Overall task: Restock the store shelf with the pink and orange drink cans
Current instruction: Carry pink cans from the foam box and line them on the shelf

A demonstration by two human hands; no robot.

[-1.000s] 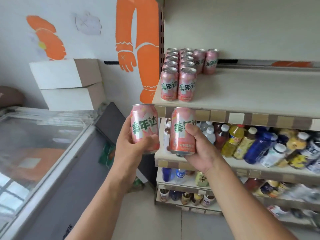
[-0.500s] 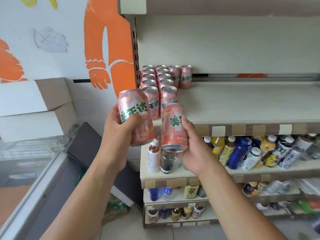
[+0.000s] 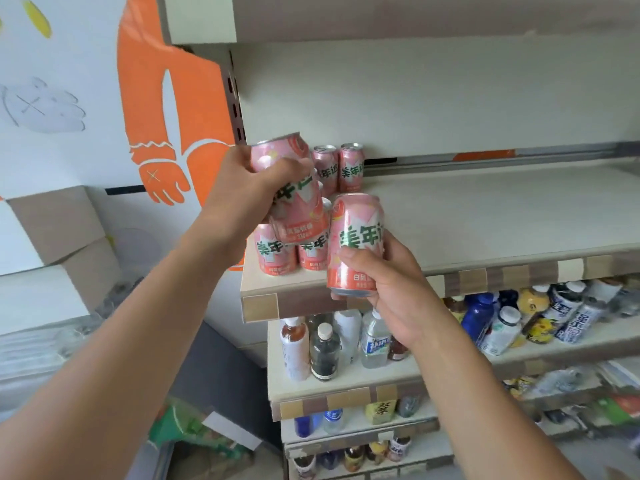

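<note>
Shelf (image 3: 485,216) restock, both hands loaded

Left hand (image 3: 242,188) wraps fingers round tilted can (image 3: 301,209), held over the stocked cans (image 3: 351,168) at shelf's left end. Right hand (image 3: 391,289) grips upright can (image 3: 356,230) just in front of shelf's front edge, approx. level w/ it.

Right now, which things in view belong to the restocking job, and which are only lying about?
For the job: left hand gripping a tilted can; right hand holding the second can; shelved cans in rows; the shelf under them.
Lying about: bottles on the lower shelves; cardboard boxes; orange wall figure.
</note>
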